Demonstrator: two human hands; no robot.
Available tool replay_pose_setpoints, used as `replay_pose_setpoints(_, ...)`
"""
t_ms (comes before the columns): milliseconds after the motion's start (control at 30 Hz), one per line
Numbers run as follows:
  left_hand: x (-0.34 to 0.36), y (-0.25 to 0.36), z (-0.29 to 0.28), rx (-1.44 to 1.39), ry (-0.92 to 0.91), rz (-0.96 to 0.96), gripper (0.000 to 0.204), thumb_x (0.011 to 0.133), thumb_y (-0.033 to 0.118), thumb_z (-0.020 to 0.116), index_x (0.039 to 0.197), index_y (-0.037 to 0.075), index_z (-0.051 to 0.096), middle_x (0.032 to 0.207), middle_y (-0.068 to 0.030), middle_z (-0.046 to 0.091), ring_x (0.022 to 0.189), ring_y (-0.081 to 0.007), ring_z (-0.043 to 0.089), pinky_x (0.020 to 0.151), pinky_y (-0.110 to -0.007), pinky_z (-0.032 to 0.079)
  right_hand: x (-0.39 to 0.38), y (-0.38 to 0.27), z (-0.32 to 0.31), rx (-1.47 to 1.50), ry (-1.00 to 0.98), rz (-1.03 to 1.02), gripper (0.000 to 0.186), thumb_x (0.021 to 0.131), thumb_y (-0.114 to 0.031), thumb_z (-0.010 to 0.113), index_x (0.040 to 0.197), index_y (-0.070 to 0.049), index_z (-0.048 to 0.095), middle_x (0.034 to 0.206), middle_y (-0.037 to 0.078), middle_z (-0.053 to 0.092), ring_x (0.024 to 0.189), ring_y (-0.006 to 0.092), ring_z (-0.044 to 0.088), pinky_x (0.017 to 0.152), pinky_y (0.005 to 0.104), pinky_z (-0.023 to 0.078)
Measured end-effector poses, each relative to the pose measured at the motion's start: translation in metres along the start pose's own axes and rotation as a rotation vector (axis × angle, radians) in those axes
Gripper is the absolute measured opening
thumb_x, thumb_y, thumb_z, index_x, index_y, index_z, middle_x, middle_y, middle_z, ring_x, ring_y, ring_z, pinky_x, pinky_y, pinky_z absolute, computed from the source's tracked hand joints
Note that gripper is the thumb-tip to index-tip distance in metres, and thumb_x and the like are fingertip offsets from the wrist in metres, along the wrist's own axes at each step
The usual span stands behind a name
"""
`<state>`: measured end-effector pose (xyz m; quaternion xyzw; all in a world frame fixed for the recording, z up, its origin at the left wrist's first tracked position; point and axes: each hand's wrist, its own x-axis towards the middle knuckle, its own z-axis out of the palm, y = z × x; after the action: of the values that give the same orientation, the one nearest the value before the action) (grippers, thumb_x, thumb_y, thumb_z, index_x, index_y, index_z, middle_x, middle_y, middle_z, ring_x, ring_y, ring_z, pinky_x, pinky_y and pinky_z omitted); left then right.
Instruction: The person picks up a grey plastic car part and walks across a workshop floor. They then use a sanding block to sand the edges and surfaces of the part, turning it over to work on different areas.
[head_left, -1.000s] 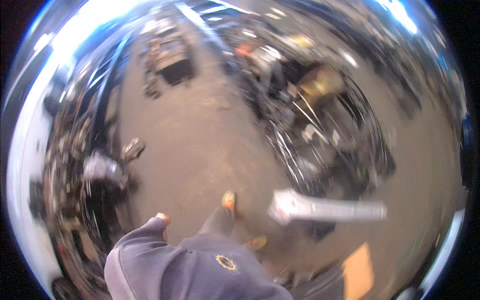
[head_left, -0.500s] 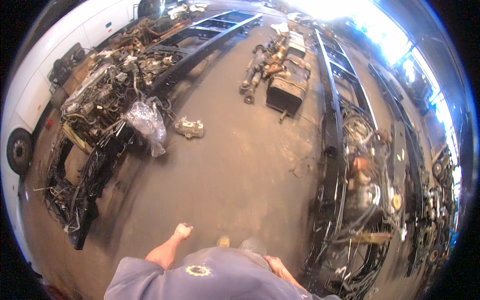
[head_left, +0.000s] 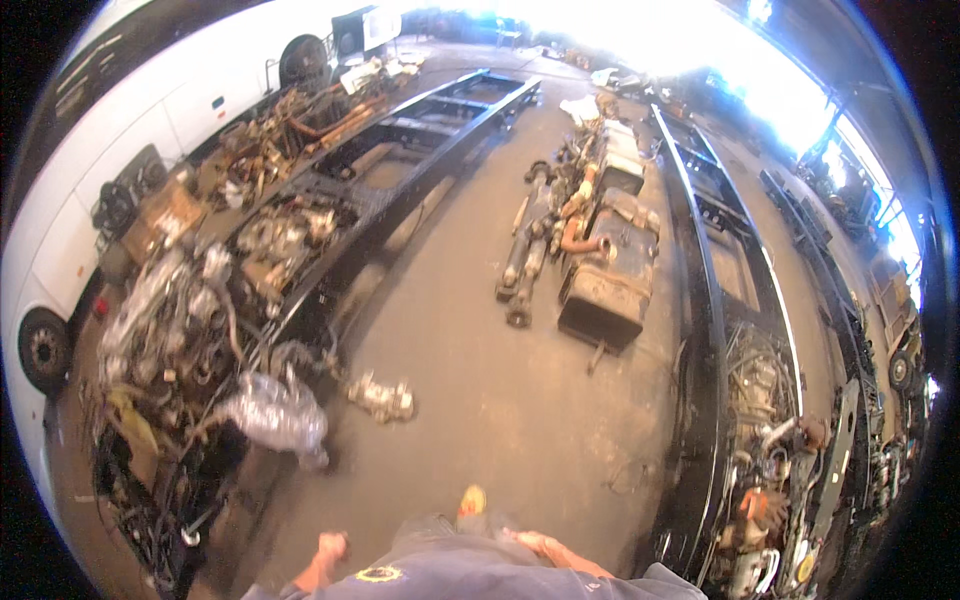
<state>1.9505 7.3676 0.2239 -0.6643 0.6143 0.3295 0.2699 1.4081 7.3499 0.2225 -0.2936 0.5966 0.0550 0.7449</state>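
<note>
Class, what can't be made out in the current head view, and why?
All in the head view:
Left hand: blurred, its palm hidden by curled fingers.
Right hand: finger details lost to blur.
Whatever lies under the shiny plastic: hidden by creases and glare.
White vehicle: full length cut off by the picture's left rim.

- White vehicle (head_left: 140,150), along the left edge
- Dark wheel (head_left: 45,350), on its near end
- Brown box (head_left: 170,214), just beside the vehicle
- Dark tank (head_left: 620,270), on the floor (head_left: 460,390)
- Rusty pipe (head_left: 578,241), at the tank's left side
- Metal shafts (head_left: 527,252), left of the pipe
- Small wheel (head_left: 901,370), near the right edge
</note>
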Motion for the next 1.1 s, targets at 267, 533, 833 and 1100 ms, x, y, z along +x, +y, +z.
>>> replay_pose_setpoints(267, 0.16, 0.072, -0.124, -0.432, 0.17, 0.128, 0.013, 0.074, 0.024, 0.065, 0.074, 0.011, 0.066, 0.08, -0.0108, 0.07, 0.073, -0.0297, 0.068, 0.064, -0.045, 0.054, 0.05, -0.182, -0.199, 0.051, -0.072, 0.114, 0.055, 0.094, -0.055, 0.053, 0.117, -0.006, 0.065, 0.112, 0.01, 0.067, 0.099, 0.0271, 0.062, 0.081, 0.0402, 0.05)
replay_pose_setpoints(533, 0.41, 0.071, -0.395, 0.239, 0.305, 0.218, 0.012, 0.069, 0.024, 0.071, 0.075, 0.013, 0.07, 0.083, -0.0107, 0.072, 0.078, -0.0262, 0.07, 0.07, -0.042, 0.055, 0.131, -0.359, -0.34, -0.382, 0.46, -0.27, 0.036, 0.089, -0.039, 0.062, 0.095, -0.004, 0.07, 0.089, 0.01, 0.073, 0.084, 0.025, 0.069, 0.077, 0.0414, 0.053)
replay_pose_setpoints(833, 0.698, 0.251, -0.929, -1.095, 0.437, -0.03, 0.032, 0.09, 0.019, 0.06, 0.116, 0.001, 0.063, 0.078, -0.0075, 0.065, 0.066, -0.0144, 0.059, 0.057, -0.031, 0.047, 0.19, -0.566, -0.452, 0.229, 0.678, 0.044, 0.048, 0.087, -0.048, 0.057, 0.081, -0.002, 0.069, 0.08, 0.016, 0.068, 0.076, 0.0268, 0.068, 0.068, 0.0429, 0.052)
replay_pose_setpoints(1100, 0.816, 0.368, -1.069, -1.087, 0.034, -0.224, 0.03, 0.095, 0.022, 0.057, 0.119, 0.003, 0.059, 0.093, -0.0108, 0.066, 0.071, -0.0236, 0.062, 0.055, -0.036, 0.05, 0.266, -0.853, -0.734, 0.289, 0.791, -0.069, 0.076, 0.091, -0.061, 0.047, 0.056, 0.004, 0.064, 0.055, 0.019, 0.061, 0.058, 0.0281, 0.065, 0.058, 0.0431, 0.05)
